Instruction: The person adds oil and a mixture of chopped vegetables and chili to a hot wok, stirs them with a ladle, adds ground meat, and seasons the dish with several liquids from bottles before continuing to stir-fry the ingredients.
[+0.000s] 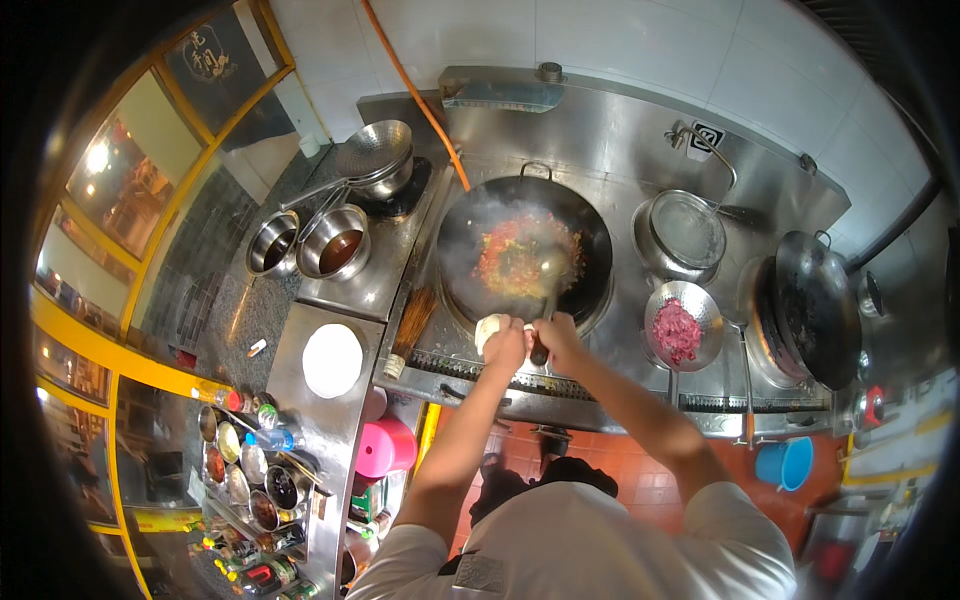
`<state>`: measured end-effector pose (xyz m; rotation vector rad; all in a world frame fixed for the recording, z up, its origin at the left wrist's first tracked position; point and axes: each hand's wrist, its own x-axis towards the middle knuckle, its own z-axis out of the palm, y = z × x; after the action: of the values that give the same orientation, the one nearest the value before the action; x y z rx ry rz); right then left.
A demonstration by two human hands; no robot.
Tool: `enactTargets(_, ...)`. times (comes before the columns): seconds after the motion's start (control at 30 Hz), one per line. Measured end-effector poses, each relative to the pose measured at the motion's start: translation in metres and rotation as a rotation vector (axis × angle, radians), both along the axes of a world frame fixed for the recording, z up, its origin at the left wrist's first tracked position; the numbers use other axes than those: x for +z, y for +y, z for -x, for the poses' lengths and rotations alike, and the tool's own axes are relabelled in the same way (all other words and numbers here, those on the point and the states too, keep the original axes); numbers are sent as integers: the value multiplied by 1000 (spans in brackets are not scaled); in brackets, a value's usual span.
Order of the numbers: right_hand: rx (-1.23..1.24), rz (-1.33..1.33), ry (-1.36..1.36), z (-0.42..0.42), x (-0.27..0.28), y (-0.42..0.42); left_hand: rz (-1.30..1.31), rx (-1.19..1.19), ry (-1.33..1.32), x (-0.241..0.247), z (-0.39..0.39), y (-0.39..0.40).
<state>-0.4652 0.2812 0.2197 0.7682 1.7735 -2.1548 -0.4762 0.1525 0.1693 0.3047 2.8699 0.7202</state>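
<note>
A black wok (465, 232) stands on the burner before me, with chopped red and yellow-green food (502, 255) steaming in it. My left hand (508, 343) grips a folded pale cloth (488, 332) at the wok's near rim; the wok's near handle is hidden. My right hand (557, 342) is closed around the dark handle of a ladle (555, 264). The ladle's bowl, slightly blurred, rests in or just over the food on the wok's right side. Both hands are close together at the near edge.
Left are steel pots of dark liquid (343, 251), stacked strainers (375, 150), a bamboo wok brush (414, 326), a white plate (332, 361) and seasoning bowls (229, 442). Right are a perforated strainer (703, 307) of raw minced meat (677, 332), a water pot (688, 229), a faucet (724, 161) and a tilted wok (817, 311).
</note>
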Motion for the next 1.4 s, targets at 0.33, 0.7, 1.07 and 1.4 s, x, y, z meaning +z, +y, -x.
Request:
enactTargets(0.33, 338, -1215, 196, -2, -25, 57, -173, -81, 330, 13, -19, -10)
enactTargets(0.7, 161, -974, 190, -26, -50, 99, -113, 168, -68, -225, -252, -201)
enactTargets(1.07, -333, 141, 17, 12, -21, -26, -285, 917, -1033, -232, -416, -328)
enactTargets(1.4, -44, -1058, 154, 22, -82, -23, -422, 645, -921, -250, -308, -286)
